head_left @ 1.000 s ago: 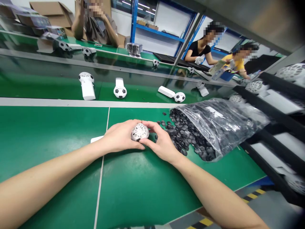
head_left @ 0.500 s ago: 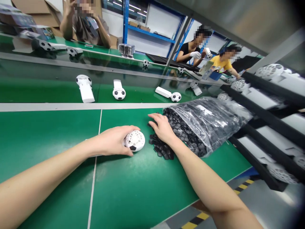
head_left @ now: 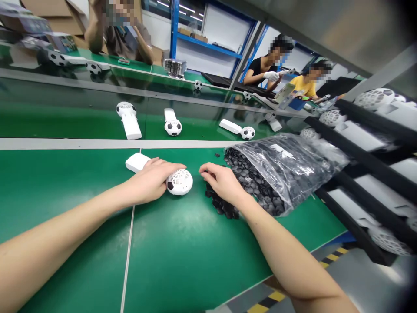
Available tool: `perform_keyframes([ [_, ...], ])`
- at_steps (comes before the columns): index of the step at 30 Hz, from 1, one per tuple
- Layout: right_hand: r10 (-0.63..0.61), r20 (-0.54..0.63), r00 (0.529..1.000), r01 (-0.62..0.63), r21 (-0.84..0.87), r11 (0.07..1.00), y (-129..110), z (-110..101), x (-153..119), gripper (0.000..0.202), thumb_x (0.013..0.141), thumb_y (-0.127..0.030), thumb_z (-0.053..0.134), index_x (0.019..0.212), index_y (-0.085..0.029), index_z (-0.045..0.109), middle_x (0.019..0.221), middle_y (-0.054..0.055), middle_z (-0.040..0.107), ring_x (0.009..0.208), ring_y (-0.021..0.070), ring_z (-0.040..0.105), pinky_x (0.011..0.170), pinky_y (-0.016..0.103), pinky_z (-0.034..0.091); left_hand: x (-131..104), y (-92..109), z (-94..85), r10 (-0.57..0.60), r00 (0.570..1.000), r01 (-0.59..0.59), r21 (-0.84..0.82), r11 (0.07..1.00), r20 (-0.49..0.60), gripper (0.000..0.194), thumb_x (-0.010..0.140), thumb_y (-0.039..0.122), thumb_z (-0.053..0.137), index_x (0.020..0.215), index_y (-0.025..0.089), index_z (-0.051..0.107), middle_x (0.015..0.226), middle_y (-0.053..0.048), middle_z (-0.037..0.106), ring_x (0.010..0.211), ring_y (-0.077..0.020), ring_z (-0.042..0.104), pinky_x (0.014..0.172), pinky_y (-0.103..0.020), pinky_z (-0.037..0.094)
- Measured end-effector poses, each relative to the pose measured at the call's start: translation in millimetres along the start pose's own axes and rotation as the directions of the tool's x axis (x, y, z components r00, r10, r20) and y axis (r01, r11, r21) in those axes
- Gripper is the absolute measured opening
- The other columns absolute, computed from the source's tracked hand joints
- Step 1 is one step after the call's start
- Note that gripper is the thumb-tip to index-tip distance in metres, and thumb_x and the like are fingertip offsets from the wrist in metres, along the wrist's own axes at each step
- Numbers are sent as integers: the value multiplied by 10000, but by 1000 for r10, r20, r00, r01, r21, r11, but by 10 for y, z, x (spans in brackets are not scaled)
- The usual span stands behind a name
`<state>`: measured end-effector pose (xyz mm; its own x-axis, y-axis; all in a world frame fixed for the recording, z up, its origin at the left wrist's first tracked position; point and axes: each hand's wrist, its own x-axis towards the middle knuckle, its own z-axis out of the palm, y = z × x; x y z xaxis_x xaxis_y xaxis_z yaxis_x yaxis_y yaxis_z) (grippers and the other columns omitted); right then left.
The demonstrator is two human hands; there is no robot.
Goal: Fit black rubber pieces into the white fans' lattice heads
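Note:
My left hand [head_left: 151,180] is wrapped round a white handheld fan [head_left: 181,182] with a football-patterned round head. The head has an open lattice grille and one black patch showing at its left side. Its white handle [head_left: 136,162] sticks out beyond my fingers at the upper left. My right hand [head_left: 223,182] hovers over the left edge of a pile of small black plastic pieces [head_left: 221,206], thumb and forefinger pinched together. Whatever lies between those fingertips is too small to make out. Behind it, a clear plastic bag [head_left: 293,163] spills more black pieces.
Several football fans lie along the conveyor belt [head_left: 65,117] past the pale rail [head_left: 65,143], including one fan [head_left: 172,126]. Black racks [head_left: 365,165] of fans stand at the right. Co-workers sit across the line, one with a white-gloved hand [head_left: 271,76].
My left hand has turned the fan, so its handle now shows and its head tilts differently. My right hand's fingers have closed into a pinch and drawn slightly left, off the pile. Belt fans shifted right.

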<state>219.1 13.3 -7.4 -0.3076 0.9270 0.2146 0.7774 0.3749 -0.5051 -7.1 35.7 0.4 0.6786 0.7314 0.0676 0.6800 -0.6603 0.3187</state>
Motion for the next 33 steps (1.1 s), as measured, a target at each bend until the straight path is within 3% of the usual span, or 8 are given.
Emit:
perform_keyframes([
  [4,-27,39,999,13,315,949,-85,-8,-56,155,813,-226,539,951,-206,606,792,-5,638,675,111,572,626,227,450,12,-41,19,45,999,-46,-38,998,-15,614,685,11,387,1233,285,430,1119,2,584,1019,-208,472,890,-351,327],
  [10,-216,-130,968,237,180,955,-208,-47,-104,148,824,-230,542,878,-225,680,824,28,617,819,143,564,772,278,443,5,-38,16,45,999,-46,-24,999,-10,629,665,27,405,1242,277,412,1124,-20,567,1056,-209,458,944,-377,289],
  [12,-235,-125,964,257,211,943,-245,-31,-115,142,823,-230,545,886,-232,672,842,20,637,827,140,575,785,272,444,-9,-13,-6,40,999,-39,-25,999,15,638,658,88,458,1266,268,384,1151,-33,552,1093,-230,440,979,-405,253],
  [16,-172,-76,982,187,327,926,-329,36,-147,105,812,-236,554,878,-228,635,844,-5,658,792,133,596,757,259,461,-20,56,-46,12,999,-9,-61,998,46,697,650,413,598,1284,224,378,1193,-74,532,1136,-284,410,1018,-471,186],
  [20,-70,-82,994,98,416,904,-403,107,-171,72,800,-252,561,833,-209,610,784,-9,642,733,129,588,710,266,472,4,104,-29,-27,999,29,-99,995,22,847,586,667,569,1268,188,415,1205,-101,533,1148,-309,401,1025,-512,153],
  [27,39,-67,997,-1,500,866,-448,165,-144,18,735,-178,619,730,-184,602,912,37,515,885,143,524,726,263,467,27,124,1,-50,998,47,-116,992,-28,792,620,710,498,1214,187,484,1165,-89,568,1109,-298,442,1019,-501,180],
  [33,90,-42,995,-54,529,847,-402,193,-123,92,703,-187,642,751,-188,563,1055,51,501,1024,169,497,825,309,442,28,119,18,-68,997,62,-127,990,-46,666,640,667,515,1140,227,529,1091,-60,598,1083,-283,458,1019,-523,160],
])
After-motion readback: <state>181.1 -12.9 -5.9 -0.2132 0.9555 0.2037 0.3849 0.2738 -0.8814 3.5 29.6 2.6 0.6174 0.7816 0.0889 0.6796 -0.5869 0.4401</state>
